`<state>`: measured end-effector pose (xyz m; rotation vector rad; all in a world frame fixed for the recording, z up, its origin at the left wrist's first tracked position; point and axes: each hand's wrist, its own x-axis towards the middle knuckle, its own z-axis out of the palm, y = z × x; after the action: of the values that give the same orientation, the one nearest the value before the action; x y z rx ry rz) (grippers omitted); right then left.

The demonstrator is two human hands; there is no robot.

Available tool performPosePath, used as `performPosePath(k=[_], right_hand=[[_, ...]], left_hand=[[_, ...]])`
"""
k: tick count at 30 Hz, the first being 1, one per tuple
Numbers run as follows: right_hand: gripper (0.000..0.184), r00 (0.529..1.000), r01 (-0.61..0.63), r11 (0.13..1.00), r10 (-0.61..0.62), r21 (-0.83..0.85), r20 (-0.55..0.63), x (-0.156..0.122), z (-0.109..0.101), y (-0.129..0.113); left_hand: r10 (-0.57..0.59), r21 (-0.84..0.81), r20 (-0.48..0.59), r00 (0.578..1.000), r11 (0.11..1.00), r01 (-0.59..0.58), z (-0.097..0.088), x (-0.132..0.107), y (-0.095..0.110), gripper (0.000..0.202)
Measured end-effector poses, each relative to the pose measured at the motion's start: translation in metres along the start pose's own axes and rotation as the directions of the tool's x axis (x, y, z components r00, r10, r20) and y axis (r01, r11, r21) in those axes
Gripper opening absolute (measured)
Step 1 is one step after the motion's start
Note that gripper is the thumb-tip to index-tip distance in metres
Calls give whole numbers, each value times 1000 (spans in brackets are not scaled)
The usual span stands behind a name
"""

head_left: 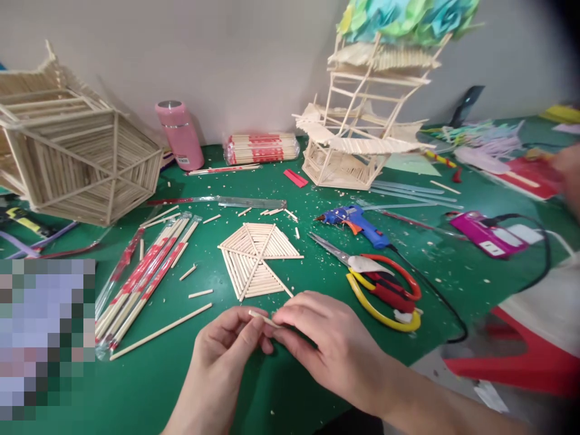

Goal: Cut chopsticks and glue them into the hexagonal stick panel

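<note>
My left hand (226, 344) and my right hand (317, 338) meet near the front edge of the green table (272, 393), both pinching one short wooden stick (263, 318) between their fingertips. Just beyond them lies a flat, partly filled hexagon panel of glued sticks (256, 257). A long bare stick (161, 331) lies to the left of my left hand.
Scissors with red and yellow handles (376, 284) and a blue glue gun (356, 222) lie to the right. Wrapped chopsticks (145, 278) lie at left. A hexagonal stick frame (77, 157), a pink bottle (180, 134), a chopstick bundle (261, 148) and a stick tower (362, 133) stand behind.
</note>
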<state>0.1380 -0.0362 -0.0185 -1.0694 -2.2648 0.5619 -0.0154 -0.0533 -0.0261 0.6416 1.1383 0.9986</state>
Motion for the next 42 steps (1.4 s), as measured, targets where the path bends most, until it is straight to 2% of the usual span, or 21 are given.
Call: performPosePath(k=[3, 6, 8, 10, 12, 13, 14, 16, 18, 20, 23, 30, 34, 37, 39, 42], right_hand=[[12, 999, 17, 999, -18, 31, 35, 2, 3, 9], [12, 997, 25, 1000, -24, -17, 69, 7, 1, 21], [14, 995, 31, 995, -22, -92, 99, 12, 0, 29], [16, 990, 55, 984, -32, -170, 134, 17, 2, 35], [19, 985, 89, 966, -48, -244, 168, 21, 5, 39], [20, 983, 101, 957, -52, -274, 178, 22, 7, 40], [20, 982, 110, 949, -58, -294, 180, 23, 9, 40], [19, 984, 114, 946, -66, -303, 166, 23, 12, 39], [18, 988, 103, 951, -64, -290, 140, 22, 14, 38], [17, 991, 91, 956, -58, -280, 124, 21, 16, 37], [16, 991, 87, 960, -56, -266, 121, 20, 18, 37], [17, 992, 80, 976, -57, -203, 116, 22, 23, 38], [17, 993, 52, 985, -34, -162, 113, 23, 23, 38], [9, 991, 7, 996, 5, -92, 135, 23, 13, 41], [16, 983, -49, 998, 57, -51, 173, 23, 2, 45], [25, 961, -167, 982, 183, -93, 209, 22, -14, 51]], left_hand=[[-10, 36, -28, 1000, 999, 11, -7, -3, -6, 19], [-9, 198, -52, 999, 980, 19, -22, -5, -8, 26], [114, 366, -88, 990, 928, -74, -34, -5, -6, 31], [325, 575, -56, 944, 783, -236, -42, 0, -1, 27], [519, 742, 48, 854, 553, -378, -46, 9, 6, 20], [576, 789, 128, 807, 435, -435, -46, 14, 8, 17], [606, 820, 197, 771, 328, -468, -46, 20, 10, 16], [607, 842, 325, 725, 163, -514, -45, 29, 11, 16], [577, 840, 415, 704, 55, -540, -46, 35, 9, 16], [563, 826, 472, 679, -14, -563, -47, 37, 5, 16], [570, 812, 503, 649, -54, -581, -50, 36, 0, 15], [559, 803, 519, 647, -58, -594, -50, 36, -1, 13], [542, 784, 559, 628, -97, -614, -49, 38, -1, 12], [525, 779, 587, 616, -160, -607, -50, 40, -2, 12], [510, 777, 604, 612, -205, -596, -51, 40, -3, 12], [488, 767, 631, 604, -271, -582, -55, 40, -5, 13]])
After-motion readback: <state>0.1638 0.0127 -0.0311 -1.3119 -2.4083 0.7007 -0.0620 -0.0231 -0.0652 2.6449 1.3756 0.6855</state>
